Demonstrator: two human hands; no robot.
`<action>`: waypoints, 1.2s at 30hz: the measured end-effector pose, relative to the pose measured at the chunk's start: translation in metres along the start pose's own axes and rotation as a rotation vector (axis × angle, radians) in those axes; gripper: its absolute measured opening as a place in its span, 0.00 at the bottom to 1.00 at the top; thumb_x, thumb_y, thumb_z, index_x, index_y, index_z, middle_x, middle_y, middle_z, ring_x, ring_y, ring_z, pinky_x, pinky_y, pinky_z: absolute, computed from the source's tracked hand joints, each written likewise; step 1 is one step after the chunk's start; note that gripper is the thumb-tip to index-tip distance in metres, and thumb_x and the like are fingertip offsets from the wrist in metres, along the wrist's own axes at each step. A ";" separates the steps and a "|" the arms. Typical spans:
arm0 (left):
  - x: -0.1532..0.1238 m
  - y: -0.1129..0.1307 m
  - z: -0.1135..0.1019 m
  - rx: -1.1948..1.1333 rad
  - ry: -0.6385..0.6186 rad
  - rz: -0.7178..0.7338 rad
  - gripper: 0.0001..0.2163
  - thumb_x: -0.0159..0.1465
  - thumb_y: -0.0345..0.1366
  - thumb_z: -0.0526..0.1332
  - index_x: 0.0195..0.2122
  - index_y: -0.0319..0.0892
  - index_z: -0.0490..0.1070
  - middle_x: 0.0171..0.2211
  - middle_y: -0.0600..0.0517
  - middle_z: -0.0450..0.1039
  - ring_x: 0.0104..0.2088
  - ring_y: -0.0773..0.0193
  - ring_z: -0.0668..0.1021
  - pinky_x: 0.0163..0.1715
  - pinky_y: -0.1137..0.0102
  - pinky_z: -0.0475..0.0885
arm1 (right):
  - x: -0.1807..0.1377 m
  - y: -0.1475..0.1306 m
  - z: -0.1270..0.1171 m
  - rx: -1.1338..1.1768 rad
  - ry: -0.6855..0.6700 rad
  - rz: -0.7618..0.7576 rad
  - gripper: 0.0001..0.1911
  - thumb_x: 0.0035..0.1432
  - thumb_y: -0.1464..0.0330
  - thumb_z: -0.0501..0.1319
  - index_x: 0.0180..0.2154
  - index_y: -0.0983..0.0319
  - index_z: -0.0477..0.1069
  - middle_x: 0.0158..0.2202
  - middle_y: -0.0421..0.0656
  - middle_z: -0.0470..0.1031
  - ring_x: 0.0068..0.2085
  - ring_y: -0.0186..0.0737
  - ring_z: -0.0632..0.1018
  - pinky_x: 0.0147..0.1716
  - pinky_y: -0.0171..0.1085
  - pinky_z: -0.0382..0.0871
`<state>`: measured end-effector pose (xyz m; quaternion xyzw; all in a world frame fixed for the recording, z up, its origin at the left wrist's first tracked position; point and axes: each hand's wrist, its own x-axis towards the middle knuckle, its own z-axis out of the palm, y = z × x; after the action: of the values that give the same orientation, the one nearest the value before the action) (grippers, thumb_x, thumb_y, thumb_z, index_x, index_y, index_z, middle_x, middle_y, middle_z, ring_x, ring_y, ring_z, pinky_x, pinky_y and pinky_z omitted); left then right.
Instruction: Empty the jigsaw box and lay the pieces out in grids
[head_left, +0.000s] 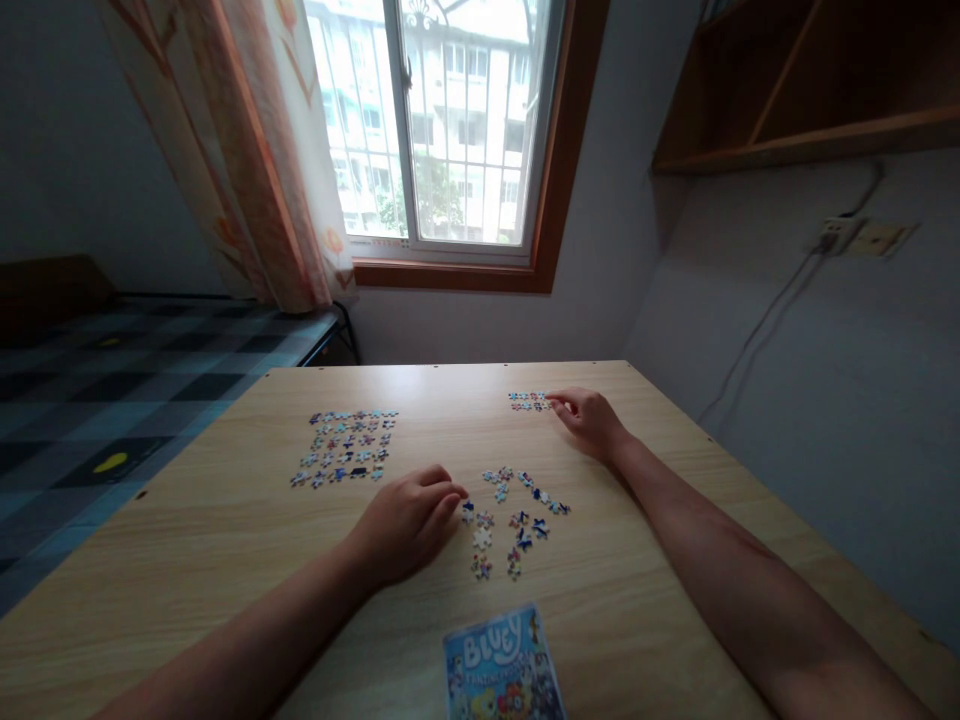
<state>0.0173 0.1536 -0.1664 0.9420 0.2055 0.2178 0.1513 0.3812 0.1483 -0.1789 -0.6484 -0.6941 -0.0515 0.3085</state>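
My left hand (409, 520) rests on the wooden table (225, 560), fingers curled together, fingertips touching a loose piece at the left edge of a scatter of jigsaw pieces (517, 515). My right hand (589, 418) reaches to the far side, fingers pinched at a small joined cluster of pieces (529, 401). A grid of sorted pieces (346, 447) lies to the left of both hands.
A blue puzzle box or picture card (501, 665) lies at the near table edge. A bed with a checked cover (112, 390) stands left of the table. Window, curtain and wall shelf are behind; a cable hangs on the right wall.
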 end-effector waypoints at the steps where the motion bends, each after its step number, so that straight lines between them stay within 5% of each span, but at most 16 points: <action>1: 0.000 0.000 0.000 0.000 -0.004 0.003 0.18 0.73 0.39 0.47 0.42 0.44 0.78 0.38 0.48 0.75 0.36 0.63 0.77 0.37 0.67 0.71 | 0.001 -0.009 -0.002 0.027 -0.046 -0.046 0.14 0.65 0.64 0.58 0.42 0.61 0.81 0.35 0.44 0.81 0.31 0.35 0.76 0.35 0.34 0.68; 7: 0.001 0.006 -0.003 0.057 -0.058 -0.018 0.20 0.73 0.41 0.47 0.37 0.44 0.79 0.35 0.49 0.73 0.33 0.63 0.75 0.35 0.67 0.69 | 0.005 -0.069 -0.003 0.226 -0.420 -0.320 0.06 0.59 0.65 0.67 0.33 0.59 0.81 0.27 0.38 0.77 0.27 0.30 0.72 0.30 0.31 0.62; 12: 0.002 0.009 -0.003 0.136 -0.063 -0.084 0.21 0.74 0.42 0.46 0.36 0.44 0.78 0.36 0.48 0.73 0.35 0.61 0.75 0.37 0.64 0.70 | 0.000 -0.089 0.003 0.228 -0.521 -0.362 0.02 0.56 0.67 0.69 0.34 0.58 0.81 0.30 0.37 0.78 0.30 0.30 0.74 0.32 0.30 0.63; 23: 0.001 0.003 0.003 0.115 -0.021 0.037 0.13 0.71 0.38 0.53 0.44 0.46 0.79 0.39 0.48 0.76 0.39 0.59 0.76 0.39 0.64 0.73 | 0.000 -0.050 0.008 -0.005 -0.326 -0.206 0.07 0.59 0.70 0.64 0.35 0.57 0.82 0.34 0.39 0.81 0.35 0.36 0.77 0.38 0.33 0.66; 36: 0.002 0.003 0.003 0.119 -0.041 0.101 0.12 0.70 0.34 0.54 0.43 0.45 0.78 0.42 0.50 0.79 0.41 0.59 0.76 0.43 0.63 0.74 | -0.001 -0.050 0.017 -0.189 -0.218 -0.242 0.09 0.64 0.69 0.61 0.36 0.57 0.81 0.38 0.42 0.82 0.42 0.41 0.77 0.45 0.37 0.67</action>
<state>0.0218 0.1514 -0.1669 0.9628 0.1674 0.1932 0.0880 0.3280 0.1480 -0.1767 -0.5878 -0.7885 -0.0827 0.1608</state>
